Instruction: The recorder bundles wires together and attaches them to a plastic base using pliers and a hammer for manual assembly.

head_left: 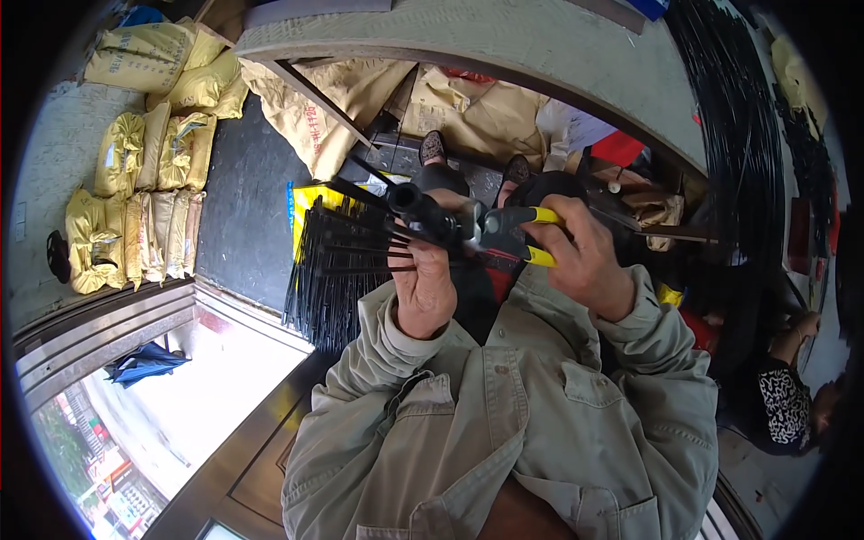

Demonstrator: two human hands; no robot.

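Observation:
My left hand (425,286) is closed round a black umbrella frame (423,216): a dark tube, its round open end tilted up, with several thin black ribs fanning out to the left. A pair of pliers (509,219) with black and yellow handles is in my right hand (587,259), fingers wrapped round the grips. The pliers' head meets the right side of the frame near a small silvery part; the exact bite of the jaws is too small to tell. Both hands are above my lap. Below and left of the frame lies a bundle of thin black rods (331,279).
Stacked yellowish sacks (184,148) line the left wall. Ahead is a grey worktop (504,36), with long black rods (733,117) hanging over its right end. A blue umbrella (148,363) stands outside the doorway at lower left. Another person (785,396) is at the far right.

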